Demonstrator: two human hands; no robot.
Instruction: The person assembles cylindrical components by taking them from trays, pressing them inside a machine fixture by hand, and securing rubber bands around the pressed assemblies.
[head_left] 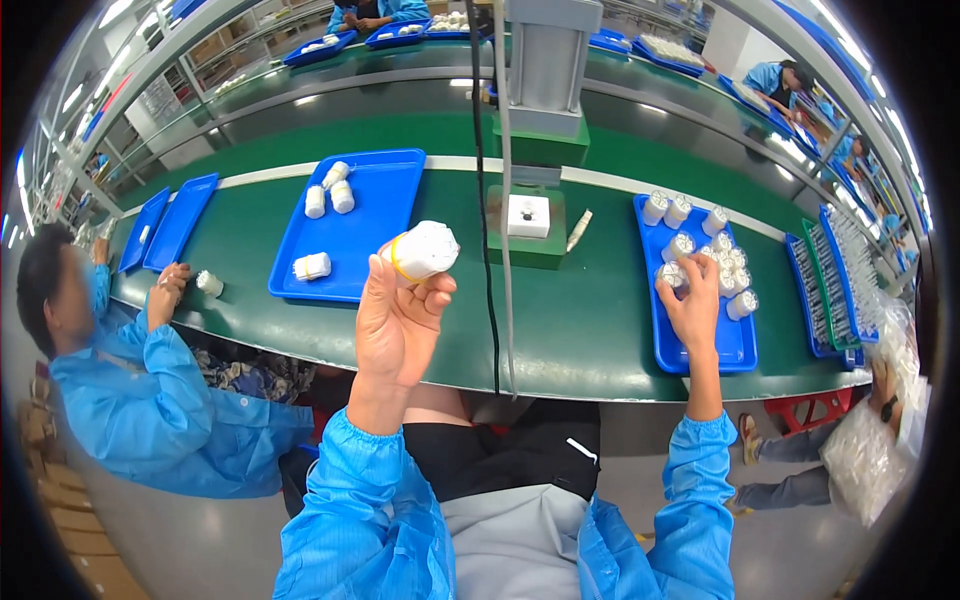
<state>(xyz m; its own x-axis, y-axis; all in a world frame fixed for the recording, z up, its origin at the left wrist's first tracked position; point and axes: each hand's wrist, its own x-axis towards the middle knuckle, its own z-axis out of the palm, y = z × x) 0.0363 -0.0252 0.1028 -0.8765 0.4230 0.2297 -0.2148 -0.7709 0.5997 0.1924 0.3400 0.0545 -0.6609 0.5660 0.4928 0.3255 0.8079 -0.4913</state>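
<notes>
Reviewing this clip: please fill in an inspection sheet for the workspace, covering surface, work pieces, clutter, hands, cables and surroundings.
Surface: green bench, pale strip along its far side.
Work pieces: white cylinder with a yellow band; four more in the left tray, a cluster in the right tray.
Clutter: pale stick beside the white block.
Hands: left hand holds the banded cylinder; right hand is at a cylinder in the right tray, grip unclear.
Cables: black cable and grey cable run down the view.
Surroundings: co-worker at left; others beyond the bench.
</notes>
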